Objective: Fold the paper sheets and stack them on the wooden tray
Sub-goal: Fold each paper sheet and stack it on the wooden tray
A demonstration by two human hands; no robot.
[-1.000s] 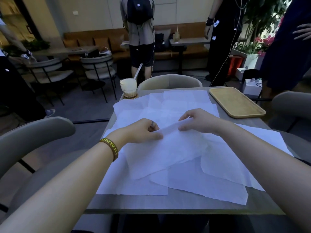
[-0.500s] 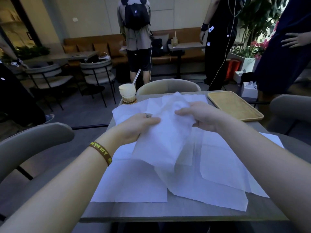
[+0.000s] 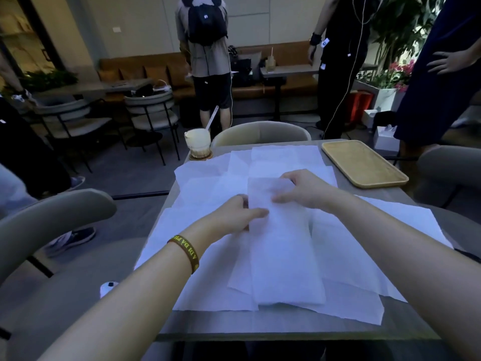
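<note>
Two hands hold one folded sheet [image 3: 286,256], a long white strip that lies on top of the other paper. The left hand [image 3: 238,214] pinches the strip's left edge, with the thumb on top and the other fingers tucked under it. The right hand [image 3: 305,190] pinches the far end of the strip. Its thumb is on top, and its fingertips show dimly through the thin paper. The near end of the strip lies flat between the two forearms.

More loose sheets [image 3: 208,188] are spread under and all around both hands. They overlap each other and cover most of the table [image 3: 286,327]. The wooden tray [image 3: 364,165] sits on the table past the right hand, off to its right and well apart from both hands. A glass with a straw [image 3: 198,144] stands past the left hand at the far table corner. A yellow and dark wristband [image 3: 185,252] is on the left wrist. A person with a backpack [image 3: 205,56] stands far beyond the hands.
</note>
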